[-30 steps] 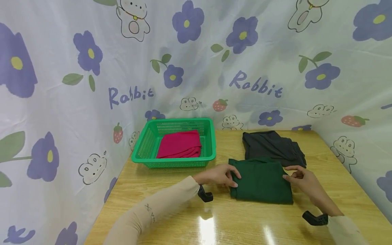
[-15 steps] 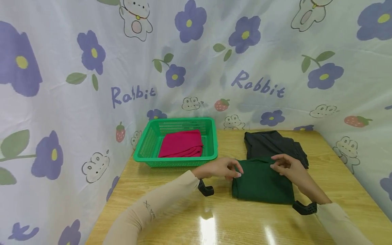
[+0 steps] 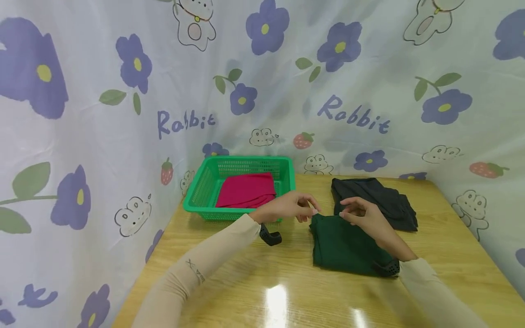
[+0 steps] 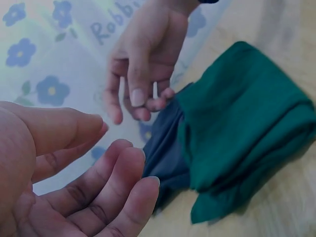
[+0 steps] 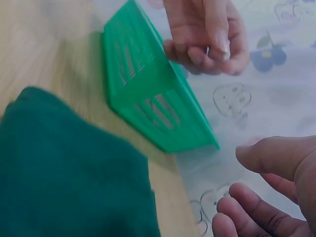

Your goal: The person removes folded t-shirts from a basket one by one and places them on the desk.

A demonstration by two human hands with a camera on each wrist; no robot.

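Note:
A folded dark green garment (image 3: 346, 248) lies on the table at centre right in the head view. My left hand (image 3: 289, 207) hovers by its far left corner, fingers loosely bent. In the left wrist view, a gap shows between thumb and fingers (image 4: 126, 173), apart from the green cloth (image 4: 242, 133). Over the garment's far edge is my right hand (image 3: 365, 221); its forearm crosses above the right part and hides some of it. The right wrist view shows the right hand (image 5: 271, 187) with thumb and fingers parted, holding nothing.
A green plastic basket (image 3: 205, 210) with a folded red garment (image 3: 248, 189) in it stands at the back left of the wooden table (image 3: 229, 300). A folded dark grey garment (image 3: 381, 200) lies behind the green one. A patterned curtain (image 3: 283, 100) hangs behind and at both sides.
My right hand has moved from the green garment's right edge leftward and away to its far edge. My left hand has shifted from the left edge to the far left corner.

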